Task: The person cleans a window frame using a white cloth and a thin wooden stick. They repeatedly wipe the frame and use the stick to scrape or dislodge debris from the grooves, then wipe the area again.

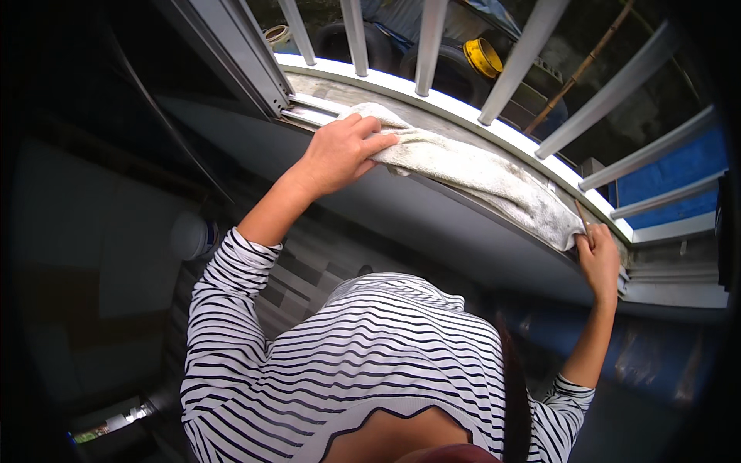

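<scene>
A soiled white cloth (478,174) lies bunched lengthwise along the window sill, covering much of the sliding track (309,114). My left hand (340,153) is closed on the cloth's left end, the thumb pressed against a fold. At the far right end of the cloth, my right hand (599,258) is closed around a thin brown stick (581,212), whose upper part sticks out above the fingers. The right fingertips are beside the cloth's dark-stained end; whether they also pinch it I cannot tell.
White metal bars (430,46) rise from a rail just beyond the sill. Outside are dark tires (440,77), a yellow ring (482,58) and a blue sheet (679,181). A window frame (239,54) stands at the left; a white bucket (191,236) is on the floor.
</scene>
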Action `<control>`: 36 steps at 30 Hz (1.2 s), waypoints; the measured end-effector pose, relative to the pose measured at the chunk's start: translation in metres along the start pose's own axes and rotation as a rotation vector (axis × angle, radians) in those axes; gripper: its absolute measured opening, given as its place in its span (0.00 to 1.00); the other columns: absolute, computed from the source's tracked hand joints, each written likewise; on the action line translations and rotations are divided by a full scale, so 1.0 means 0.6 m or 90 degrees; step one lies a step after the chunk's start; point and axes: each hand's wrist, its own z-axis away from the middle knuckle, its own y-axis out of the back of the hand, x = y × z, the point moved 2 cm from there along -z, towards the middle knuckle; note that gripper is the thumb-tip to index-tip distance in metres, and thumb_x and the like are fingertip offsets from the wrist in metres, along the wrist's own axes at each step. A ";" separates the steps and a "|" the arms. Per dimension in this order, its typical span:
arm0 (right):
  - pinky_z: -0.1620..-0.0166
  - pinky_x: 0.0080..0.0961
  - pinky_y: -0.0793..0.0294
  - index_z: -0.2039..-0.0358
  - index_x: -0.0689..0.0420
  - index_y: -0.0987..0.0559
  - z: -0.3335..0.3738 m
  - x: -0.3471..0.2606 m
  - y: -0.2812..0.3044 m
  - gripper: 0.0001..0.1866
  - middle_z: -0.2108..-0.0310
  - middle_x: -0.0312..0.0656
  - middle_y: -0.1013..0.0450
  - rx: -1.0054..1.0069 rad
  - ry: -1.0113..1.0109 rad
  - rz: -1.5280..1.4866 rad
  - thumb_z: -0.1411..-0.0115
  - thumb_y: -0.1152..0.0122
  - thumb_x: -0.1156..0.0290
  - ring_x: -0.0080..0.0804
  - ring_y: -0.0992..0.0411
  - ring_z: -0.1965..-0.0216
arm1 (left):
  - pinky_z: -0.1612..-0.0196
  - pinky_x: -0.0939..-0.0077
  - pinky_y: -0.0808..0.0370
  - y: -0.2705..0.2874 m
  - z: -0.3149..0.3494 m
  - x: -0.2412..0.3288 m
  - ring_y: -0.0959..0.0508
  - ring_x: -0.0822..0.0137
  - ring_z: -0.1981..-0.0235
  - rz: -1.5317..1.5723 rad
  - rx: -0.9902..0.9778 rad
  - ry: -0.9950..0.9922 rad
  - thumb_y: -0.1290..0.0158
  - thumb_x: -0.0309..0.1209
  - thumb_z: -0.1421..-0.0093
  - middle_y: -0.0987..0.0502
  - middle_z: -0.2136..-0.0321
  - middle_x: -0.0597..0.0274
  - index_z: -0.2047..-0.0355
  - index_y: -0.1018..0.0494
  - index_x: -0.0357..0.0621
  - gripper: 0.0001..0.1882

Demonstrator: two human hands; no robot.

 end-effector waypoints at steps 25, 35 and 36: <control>0.55 0.46 0.27 0.59 0.60 0.22 -0.142 -0.340 -0.095 0.14 0.64 0.56 0.23 -0.079 0.119 -0.046 0.43 0.43 0.66 0.55 0.25 0.60 | 0.61 0.52 0.29 -0.021 -0.065 -0.183 0.24 0.44 0.68 0.136 -0.139 0.218 0.59 0.41 0.39 0.25 0.75 0.44 0.70 0.27 0.38 0.18; 0.62 0.29 0.29 0.60 0.61 0.23 -0.156 -0.257 -0.086 0.12 0.73 0.43 0.26 -0.315 -0.077 -0.416 0.45 0.49 0.77 0.33 0.28 0.69 | 0.56 0.55 0.31 -0.105 -0.186 0.054 0.25 0.45 0.60 0.380 -0.197 0.116 0.58 0.45 0.35 0.24 0.66 0.40 0.62 0.30 0.33 0.23; 0.64 0.25 0.30 0.61 0.62 0.23 -0.153 -0.252 -0.082 0.11 0.74 0.37 0.28 -0.348 -0.140 -0.520 0.45 0.49 0.79 0.24 0.29 0.71 | 0.54 0.58 0.30 -0.108 -0.195 0.069 0.24 0.48 0.59 0.404 -0.201 0.123 0.58 0.45 0.35 0.23 0.64 0.41 0.58 0.30 0.32 0.24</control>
